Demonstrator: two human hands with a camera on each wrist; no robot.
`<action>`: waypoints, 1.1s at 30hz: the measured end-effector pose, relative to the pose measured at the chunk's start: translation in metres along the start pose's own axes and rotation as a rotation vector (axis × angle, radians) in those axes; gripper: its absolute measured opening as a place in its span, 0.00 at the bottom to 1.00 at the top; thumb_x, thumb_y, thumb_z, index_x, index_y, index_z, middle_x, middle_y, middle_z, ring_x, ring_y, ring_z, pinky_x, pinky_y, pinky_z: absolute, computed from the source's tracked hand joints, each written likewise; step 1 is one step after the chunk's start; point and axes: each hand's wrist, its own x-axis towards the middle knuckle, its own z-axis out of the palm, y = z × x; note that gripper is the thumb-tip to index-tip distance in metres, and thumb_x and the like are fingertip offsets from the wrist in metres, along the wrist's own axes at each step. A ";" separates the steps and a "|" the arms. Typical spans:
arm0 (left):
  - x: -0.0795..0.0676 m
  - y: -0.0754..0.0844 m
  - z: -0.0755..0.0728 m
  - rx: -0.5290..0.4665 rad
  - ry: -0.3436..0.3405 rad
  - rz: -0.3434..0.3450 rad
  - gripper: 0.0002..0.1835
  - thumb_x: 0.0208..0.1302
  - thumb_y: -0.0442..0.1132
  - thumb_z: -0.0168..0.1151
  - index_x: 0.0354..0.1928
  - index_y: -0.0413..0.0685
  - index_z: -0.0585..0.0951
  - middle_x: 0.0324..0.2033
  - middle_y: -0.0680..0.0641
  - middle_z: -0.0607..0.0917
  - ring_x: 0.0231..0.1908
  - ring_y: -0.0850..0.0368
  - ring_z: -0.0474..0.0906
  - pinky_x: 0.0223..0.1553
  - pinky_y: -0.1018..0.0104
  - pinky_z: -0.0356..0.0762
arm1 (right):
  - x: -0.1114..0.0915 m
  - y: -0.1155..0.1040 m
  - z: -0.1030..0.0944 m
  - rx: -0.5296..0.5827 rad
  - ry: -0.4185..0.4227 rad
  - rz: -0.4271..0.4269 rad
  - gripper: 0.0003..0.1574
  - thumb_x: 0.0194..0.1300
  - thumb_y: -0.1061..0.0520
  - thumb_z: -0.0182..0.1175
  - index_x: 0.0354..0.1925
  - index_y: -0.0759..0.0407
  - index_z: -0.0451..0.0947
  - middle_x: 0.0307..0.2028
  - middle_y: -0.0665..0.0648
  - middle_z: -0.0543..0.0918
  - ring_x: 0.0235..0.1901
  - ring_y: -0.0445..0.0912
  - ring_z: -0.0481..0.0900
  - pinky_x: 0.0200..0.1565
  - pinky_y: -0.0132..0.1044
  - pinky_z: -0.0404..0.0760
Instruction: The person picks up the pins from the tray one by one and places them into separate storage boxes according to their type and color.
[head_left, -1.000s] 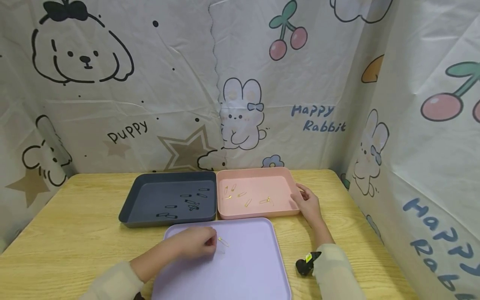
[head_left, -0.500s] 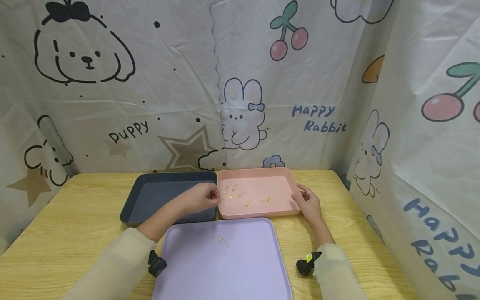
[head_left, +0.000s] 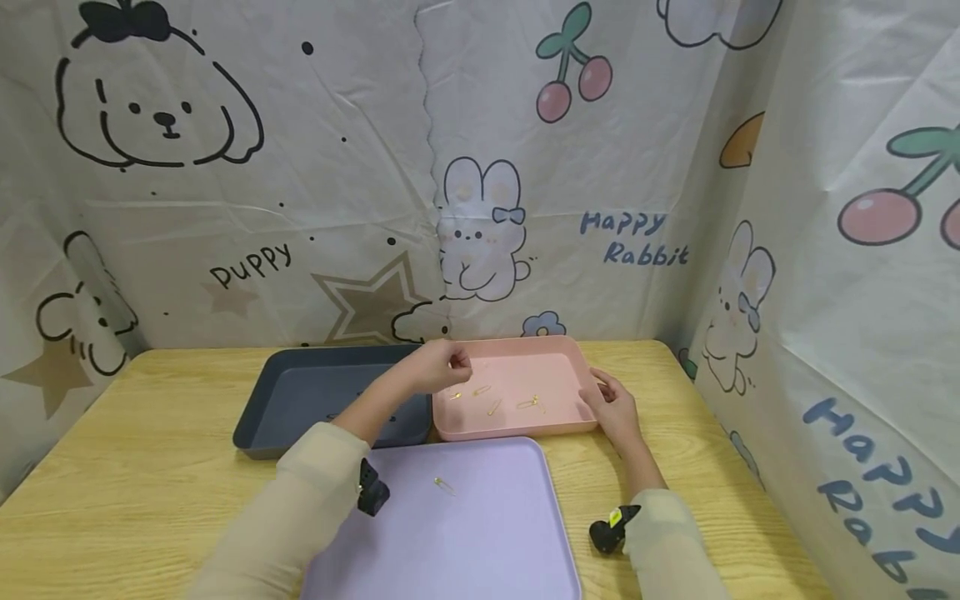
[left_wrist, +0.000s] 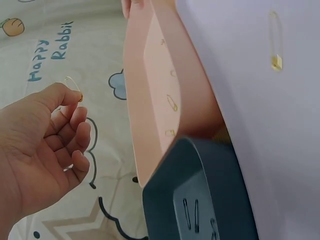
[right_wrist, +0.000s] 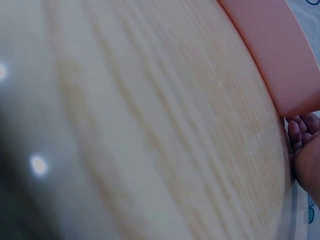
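My left hand [head_left: 438, 367] is over the left part of the pink tray [head_left: 558, 367]. Its thumb and forefinger pinch a gold safety pin [left_wrist: 80, 97], clearly visible in the left wrist view, while the other fingers curl loosely. Several gold safety pins [head_left: 528, 403] lie spread in the pink tray. At that tray's right end, my right hand [head_left: 617, 410] holds the rim, thumb at the inner side and fingers outside. One more gold safety pin [head_left: 444, 486] rests on the purple tray [head_left: 487, 542] nearer to me.
Left of the pink tray stands a dark blue-grey tray [head_left: 300, 392] holding several black safety pins [left_wrist: 196, 215], partly hidden by my left arm. All three trays sit close together on a wooden table [head_left: 150, 467]. A printed curtain [head_left: 337, 192] hangs behind and at the sides.
My left hand has risen from the purple tray, passed over the dark tray's right edge and come over the pink tray. My right hand has stayed at the pink rim.
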 end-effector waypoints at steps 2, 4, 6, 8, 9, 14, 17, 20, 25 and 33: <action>0.005 0.002 0.001 -0.011 0.001 0.001 0.04 0.59 0.35 0.54 0.31 0.43 0.78 0.23 0.52 0.75 0.23 0.60 0.68 0.26 0.71 0.66 | 0.000 0.001 0.000 0.002 0.000 -0.003 0.31 0.64 0.55 0.58 0.65 0.55 0.65 0.57 0.67 0.73 0.56 0.52 0.71 0.40 0.15 0.70; 0.010 0.004 0.003 -0.028 0.000 0.003 0.04 0.59 0.34 0.54 0.31 0.43 0.78 0.22 0.52 0.74 0.22 0.61 0.67 0.26 0.71 0.65 | 0.000 0.001 0.000 0.002 0.002 -0.006 0.31 0.64 0.54 0.58 0.65 0.55 0.66 0.57 0.67 0.74 0.56 0.51 0.71 0.40 0.15 0.70; 0.015 0.005 0.005 -0.043 -0.002 0.005 0.04 0.59 0.34 0.54 0.30 0.43 0.78 0.21 0.53 0.74 0.22 0.61 0.67 0.25 0.72 0.65 | 0.001 0.001 0.000 -0.003 0.005 -0.008 0.31 0.64 0.54 0.58 0.65 0.55 0.66 0.57 0.67 0.74 0.55 0.51 0.71 0.40 0.15 0.70; 0.019 0.005 0.007 -0.058 -0.001 0.001 0.04 0.59 0.34 0.54 0.30 0.43 0.78 0.21 0.53 0.73 0.21 0.61 0.67 0.24 0.72 0.65 | 0.001 0.001 0.000 -0.009 0.010 -0.011 0.31 0.64 0.53 0.59 0.64 0.55 0.66 0.56 0.67 0.74 0.54 0.50 0.71 0.40 0.15 0.70; 0.021 0.005 0.008 -0.064 0.000 -0.002 0.05 0.60 0.34 0.54 0.30 0.43 0.78 0.21 0.53 0.73 0.21 0.61 0.67 0.24 0.72 0.65 | 0.001 0.001 0.000 -0.012 0.012 -0.012 0.31 0.64 0.53 0.59 0.64 0.54 0.66 0.56 0.67 0.75 0.53 0.49 0.72 0.40 0.15 0.70; 0.031 0.007 0.014 -0.053 0.011 -0.032 0.05 0.60 0.35 0.54 0.30 0.43 0.78 0.22 0.52 0.74 0.22 0.61 0.68 0.24 0.72 0.66 | 0.001 0.002 0.000 -0.023 0.015 -0.015 0.31 0.63 0.53 0.59 0.64 0.54 0.67 0.55 0.66 0.75 0.49 0.44 0.72 0.40 0.16 0.71; 0.035 0.008 0.017 -0.028 0.018 -0.054 0.06 0.60 0.36 0.54 0.30 0.45 0.78 0.22 0.53 0.74 0.23 0.61 0.68 0.24 0.72 0.65 | 0.001 0.002 0.000 -0.022 0.015 -0.017 0.31 0.63 0.54 0.59 0.64 0.55 0.67 0.55 0.66 0.75 0.49 0.45 0.72 0.40 0.16 0.71; 0.039 0.009 0.020 -0.015 0.036 -0.052 0.06 0.60 0.36 0.53 0.28 0.45 0.78 0.21 0.54 0.73 0.23 0.61 0.67 0.24 0.72 0.64 | 0.002 0.003 0.000 -0.013 0.013 -0.019 0.31 0.64 0.54 0.59 0.64 0.55 0.66 0.56 0.67 0.75 0.52 0.48 0.72 0.40 0.16 0.71; 0.046 0.009 0.029 -0.066 0.057 -0.040 0.10 0.59 0.33 0.52 0.21 0.47 0.73 0.17 0.54 0.69 0.19 0.62 0.63 0.22 0.72 0.60 | 0.003 0.004 0.000 0.004 0.008 -0.023 0.32 0.63 0.55 0.59 0.64 0.56 0.66 0.56 0.67 0.74 0.55 0.52 0.72 0.40 0.16 0.71; 0.057 0.007 0.045 -0.114 0.071 -0.113 0.10 0.62 0.35 0.52 0.22 0.49 0.70 0.19 0.54 0.68 0.21 0.61 0.63 0.22 0.72 0.61 | 0.002 0.003 0.000 -0.032 0.025 -0.029 0.30 0.63 0.54 0.59 0.63 0.55 0.68 0.53 0.66 0.76 0.47 0.44 0.73 0.39 0.18 0.72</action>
